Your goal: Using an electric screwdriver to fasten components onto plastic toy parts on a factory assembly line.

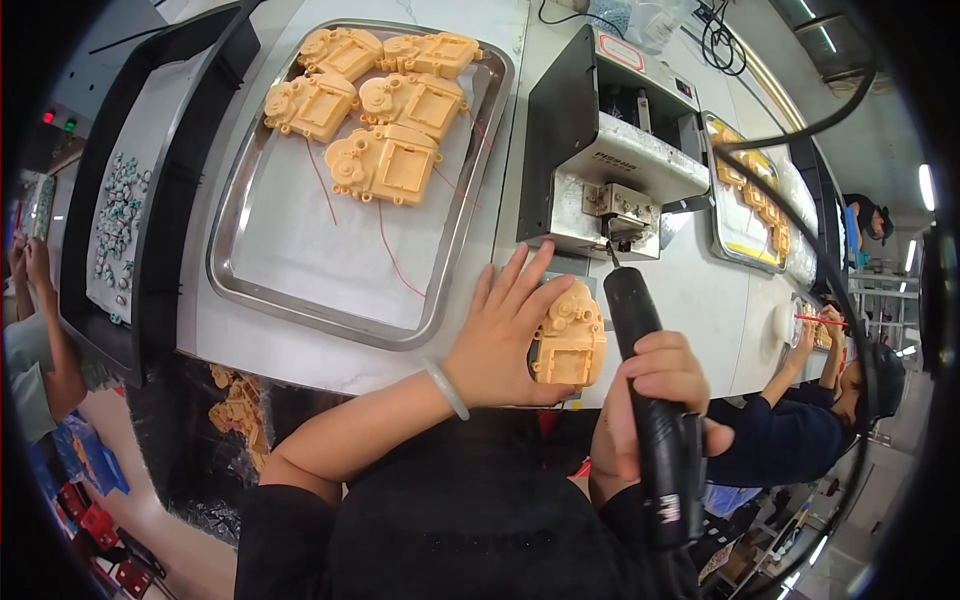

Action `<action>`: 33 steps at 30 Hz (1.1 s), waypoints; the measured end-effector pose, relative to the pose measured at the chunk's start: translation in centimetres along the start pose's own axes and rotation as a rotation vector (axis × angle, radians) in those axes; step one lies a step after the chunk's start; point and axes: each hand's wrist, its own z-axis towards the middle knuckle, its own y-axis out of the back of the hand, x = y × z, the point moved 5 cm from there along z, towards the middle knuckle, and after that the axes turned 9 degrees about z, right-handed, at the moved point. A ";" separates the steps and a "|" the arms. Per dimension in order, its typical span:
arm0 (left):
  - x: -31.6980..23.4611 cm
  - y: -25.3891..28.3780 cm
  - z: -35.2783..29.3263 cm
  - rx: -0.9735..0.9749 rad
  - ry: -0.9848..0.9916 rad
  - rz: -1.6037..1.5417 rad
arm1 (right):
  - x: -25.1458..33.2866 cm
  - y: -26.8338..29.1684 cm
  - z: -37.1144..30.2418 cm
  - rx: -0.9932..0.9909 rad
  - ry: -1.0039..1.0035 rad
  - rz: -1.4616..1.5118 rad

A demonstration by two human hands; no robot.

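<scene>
My left hand [507,340] lies at the table's front edge, its thumb and index finger around a yellow-orange plastic housing [572,345]; the other fingers are spread on the table. A black electric screwdriver [640,320] is gripped in my right hand [665,395], standing nearly upright in the view. Its thin bit reaches the metal outlet of a black and silver screw feeder [620,205]. Whether a screw sits on the bit is too small to tell. Left of the feeder, a steel tray [300,290] carries several similar housings [385,165], some with thin red wires.
A black bin [150,190] with small green-and-silver parts stands far left. Beyond the feeder lies another tray [745,255] of housings. A black cable [800,215] hangs across the right side. Co-workers sit at both sides; below the table edge more housings [240,410] lie in a lined container.
</scene>
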 end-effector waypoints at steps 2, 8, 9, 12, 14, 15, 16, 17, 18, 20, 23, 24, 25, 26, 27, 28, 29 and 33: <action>0.0 -0.2 0.0 0.000 -0.014 0.009 | 1.6 -0.5 -0.9 -0.134 -0.109 -0.161; -0.3 -0.8 0.2 -0.022 -0.050 0.026 | 5.0 2.0 -0.4 -0.402 -0.040 -0.010; -0.4 -0.7 0.1 -0.033 -0.048 0.026 | 5.2 2.6 0.8 -0.600 -0.079 0.011; -0.6 -0.5 0.1 -0.023 -0.040 0.019 | 2.4 4.8 4.5 -0.803 -0.263 -0.006; -0.4 -0.6 0.1 -0.012 -0.049 0.026 | -0.8 5.7 6.0 -0.752 -0.330 -0.033; -0.2 -0.6 0.0 -0.007 -0.045 0.035 | -2.4 5.9 6.7 -0.676 -0.342 0.040; -0.1 -0.6 -0.1 -0.013 -0.040 0.038 | -3.7 5.6 7.4 -0.630 -0.395 0.040; -0.1 -0.7 0.0 -0.014 -0.051 0.025 | -4.8 5.6 7.9 -0.588 -0.447 0.031; -0.2 -0.8 0.0 -0.015 -0.062 0.012 | -5.6 5.4 8.3 -0.507 -0.430 0.037; -0.3 -0.7 0.0 -0.028 -0.076 0.012 | -6.5 4.7 8.4 -0.425 -0.470 -0.043; -0.2 -0.7 -0.1 -0.049 -0.085 0.004 | -7.6 3.8 7.9 -0.327 -0.512 -0.064; -0.2 -0.6 -0.1 -0.055 -0.089 -0.005 | -7.8 3.6 7.9 -0.316 -0.540 -0.007; -0.2 -0.6 -0.1 -0.055 -0.081 -0.007 | -7.9 3.3 7.8 -0.304 -0.567 0.049; -0.2 -0.6 -0.1 -0.056 -0.080 -0.003 | -8.2 3.3 7.9 -0.257 -0.577 0.130; -0.3 -0.6 -0.1 -0.057 -0.079 0.000 | -8.5 3.7 7.8 -0.256 -0.584 0.130; -0.2 -0.7 -0.1 -0.055 -0.074 -0.004 | -8.6 3.5 7.8 -0.160 -0.535 0.287; -0.1 -0.7 -0.1 -0.062 -0.081 -0.006 | -8.5 3.0 7.9 -0.063 -0.485 0.444; -0.1 -0.6 0.0 -0.039 -0.075 -0.023 | -7.4 2.9 7.4 -0.203 -0.479 0.363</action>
